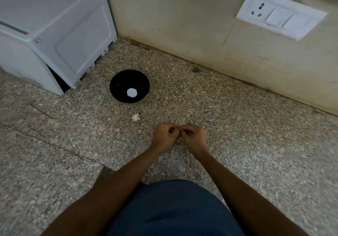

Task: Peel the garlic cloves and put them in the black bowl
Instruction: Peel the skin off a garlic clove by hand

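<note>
We have both hands drawn together over the speckled table (237, 126), knuckles up. Our left hand (163, 136) and our right hand (194, 136) are curled, fingertips meeting at a small pale thing between them, which we take to be a garlic clove (178, 128); it is too small and too hidden to say how much skin is left on it. Each hand looks to be pinching it.

The black bowl (117, 82) stands well apart, ahead and to the left, near the white appliance (54, 34). A white round patch (131, 92) shows at its bottom; we cannot tell if that is a clove or a glare. A white clump (135, 117), likely garlic or loose skin, lies on the table between bowl and hands.

What could go wrong, as we judge it: the clove is small and slick once bared, so a hard pinch may shoot it out onto the table or off its near edge. The bowl is a fair reach away, and a careless toss could miss its rim. Scraps of skin may cling and travel into the bowl with the clove
</note>
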